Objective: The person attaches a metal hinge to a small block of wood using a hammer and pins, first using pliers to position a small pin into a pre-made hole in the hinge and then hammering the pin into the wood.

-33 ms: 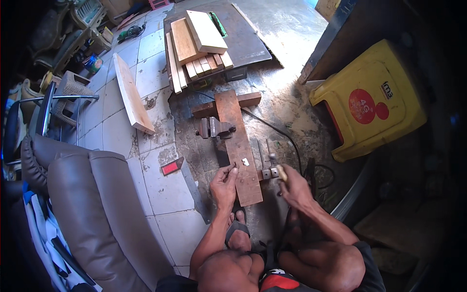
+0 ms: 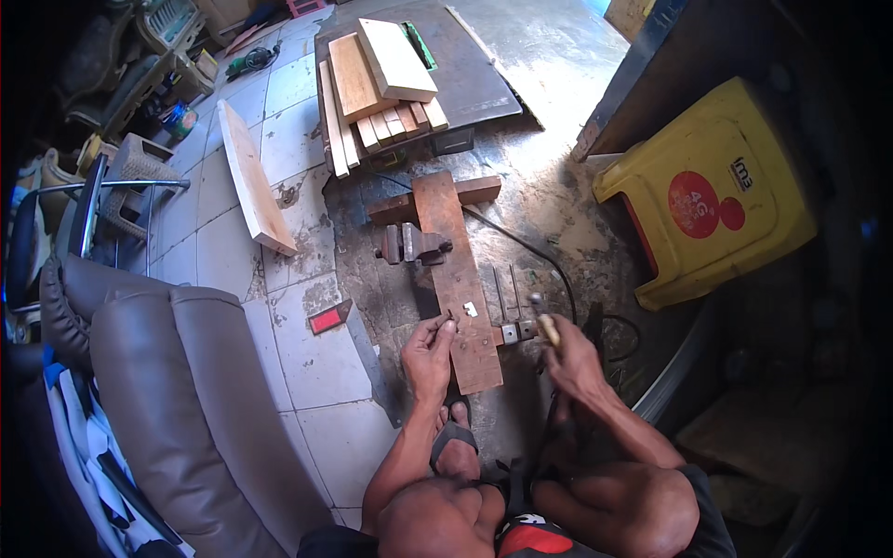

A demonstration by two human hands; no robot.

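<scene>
A narrow brown wooden board (image 2: 445,219) lies lengthwise before me, with a metal vise (image 2: 414,245) at its left side. At the board's left edge, my left hand (image 2: 428,361) pinches a small dark piece (image 2: 452,314) between thumb and fingertips; its kind is too small to tell. Beside it on the board sits a small white piece (image 2: 470,309). Right of the board, my right hand (image 2: 575,361) is closed round the pale handle of a hammer (image 2: 548,327), its metal head raised and pointing away from me. A metal block (image 2: 510,333) adjoins the board's right edge.
Stacked wood pieces (image 2: 395,65) lie on a dark low table (image 2: 474,84) ahead. A yellow plastic stool (image 2: 735,177) lies tipped at right. A plank (image 2: 253,181) and a red-and-black tool (image 2: 327,318) are on the left tiles, near a brown padded seat (image 2: 139,391). A black cable (image 2: 526,244) crosses the floor.
My right hand and the hammer have shifted slightly to the right, away from the board. My left hand stays in place.
</scene>
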